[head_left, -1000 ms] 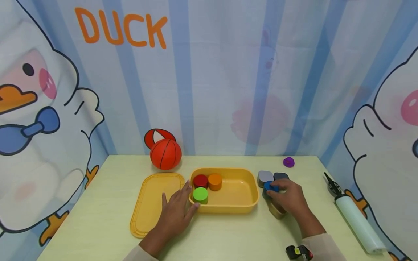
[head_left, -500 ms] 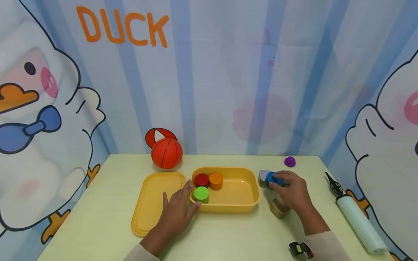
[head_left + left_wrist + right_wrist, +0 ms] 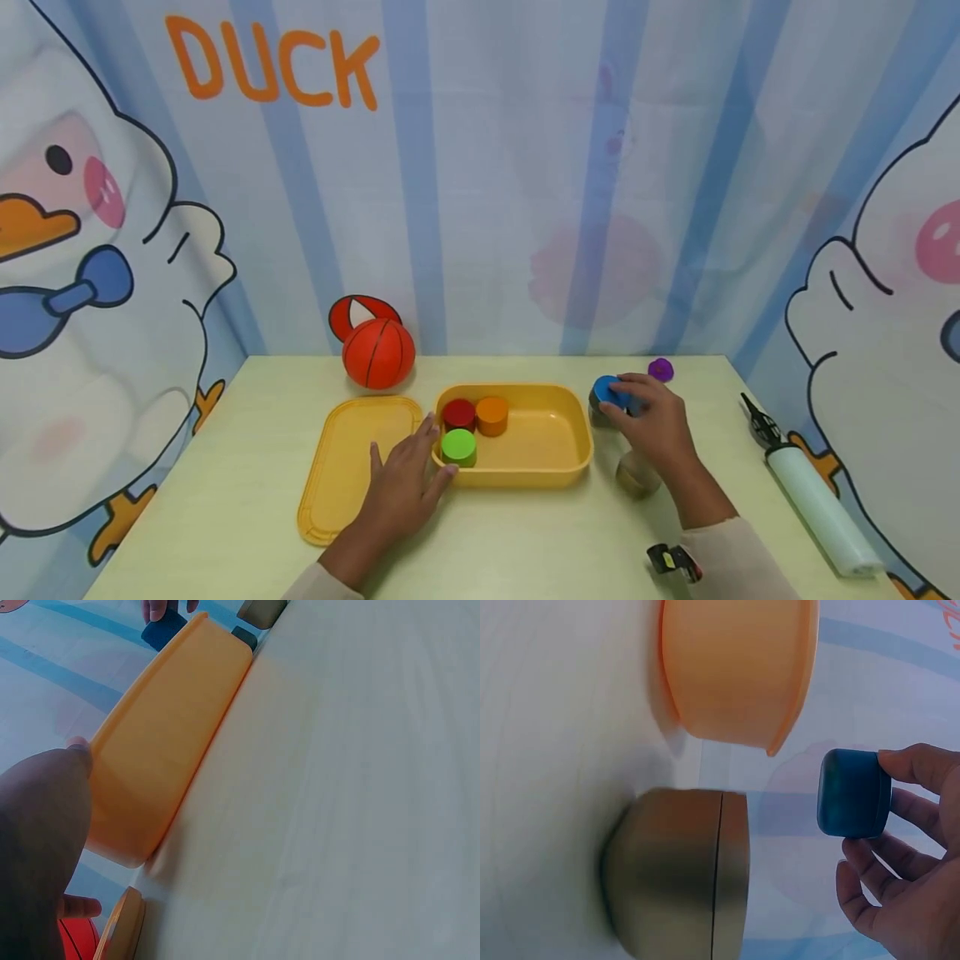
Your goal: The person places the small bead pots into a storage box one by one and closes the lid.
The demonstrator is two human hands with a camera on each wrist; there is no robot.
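Observation:
My right hand [image 3: 660,421] pinches a small blue case with rounded corners [image 3: 849,793] between thumb and fingers. In the right wrist view a seam runs near one end of it, and it hangs above the table. Below it, a grey case [image 3: 597,414] is mostly hidden by the held one. A gold case [image 3: 636,475] stands nearer the front. Fingers straight, my left hand [image 3: 405,492] touches the left end of a yellow box [image 3: 517,478]. Inside the box are a red piece [image 3: 459,413], an orange piece [image 3: 492,417] and a green piece [image 3: 459,448].
A yellow lid [image 3: 348,467] lies left of the box. Behind it sits a red ball [image 3: 378,354]. At the far right edge lies a pale hand pump [image 3: 825,508] with a black nozzle. A small purple thing [image 3: 661,369] is at the back right.
My right hand has moved the blue case away from the gold case, toward the back and slightly left. My left hand stays at the box.

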